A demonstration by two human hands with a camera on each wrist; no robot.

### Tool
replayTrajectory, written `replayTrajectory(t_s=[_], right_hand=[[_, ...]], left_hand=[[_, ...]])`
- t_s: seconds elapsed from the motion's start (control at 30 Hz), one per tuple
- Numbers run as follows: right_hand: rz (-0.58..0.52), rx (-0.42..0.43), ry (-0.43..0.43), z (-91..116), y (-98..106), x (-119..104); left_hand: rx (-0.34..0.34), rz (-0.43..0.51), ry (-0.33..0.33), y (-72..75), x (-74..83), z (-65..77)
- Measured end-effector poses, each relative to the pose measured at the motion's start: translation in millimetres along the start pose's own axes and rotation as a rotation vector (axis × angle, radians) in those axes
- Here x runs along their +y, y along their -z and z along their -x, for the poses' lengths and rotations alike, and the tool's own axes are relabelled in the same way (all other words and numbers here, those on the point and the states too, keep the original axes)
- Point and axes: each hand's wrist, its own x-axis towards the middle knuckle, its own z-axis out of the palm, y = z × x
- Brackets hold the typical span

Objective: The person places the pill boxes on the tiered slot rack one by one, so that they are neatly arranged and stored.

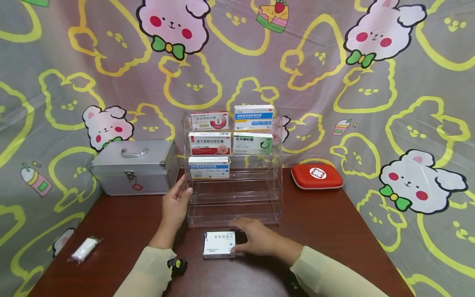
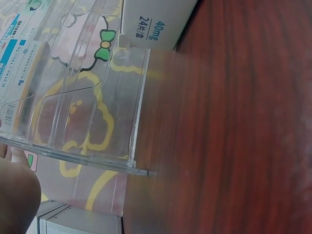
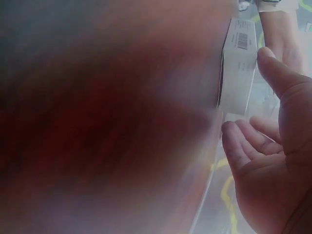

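Observation:
A clear acrylic display rack (image 1: 233, 220) stands mid-table with several medicine boxes on its upper tiers. Against its left side rests my left hand (image 1: 176, 205), thumb close to the front edge; the left wrist view catches part of that hand (image 2: 17, 195) beside the side panel. In front of the rack lies a white medicine box (image 1: 219, 244) with dark print. My right hand (image 1: 257, 238) is at the box's right end, thumb on its edge. In the right wrist view the hand (image 3: 273, 161) has loosely bent fingers apart from the box (image 3: 239, 68).
A silver metal case (image 1: 133, 169) stands at the back left, and a red first-aid pouch (image 1: 317, 176) at the back right. Near the left edge lies a small white wrapped roll (image 1: 85, 249). The rack's top row holds a blue-and-white box (image 1: 254, 118); patterned cloth (image 1: 237, 62) hangs behind.

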Motion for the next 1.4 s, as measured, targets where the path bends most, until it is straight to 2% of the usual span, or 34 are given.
replayTrajectory(t_s=[0.27, 0.5, 0.63, 0.87, 1.07, 1.23, 1.4], right_hand=[[-0.014, -0.053, -0.009, 0.6, -2.3, -3.4], [-0.026, -0.038, -0.035, 2.4, -4.0, -4.8], [-0.077, 0.005, -0.044, 4.9, -1.9, -7.2], [-0.158, 0.106, 0.039, 9.0, 4.3, -8.8], [-0.230, 0.159, 0.043, 13.0, 8.2, -7.0], [-0.299, 0.184, 0.060, 15.6, 22.2, -3.9], [-0.392, 0.261, 0.079, 15.2, 61.5, 3.0]], left_hand=[[0.009, 0.026, -0.008, -0.2, 0.3, 0.9], [0.000, 0.026, 0.003, 0.2, -0.3, 0.1], [-0.001, 0.046, 0.002, -0.6, -0.2, 0.0], [0.005, 0.036, -0.008, -0.6, 2.6, 0.4], [0.002, 0.054, -0.019, -0.5, 1.1, -0.6], [0.001, 0.066, -0.019, -0.5, 1.1, -0.7], [0.002, 0.057, -0.019, -0.5, 2.8, -0.3]])
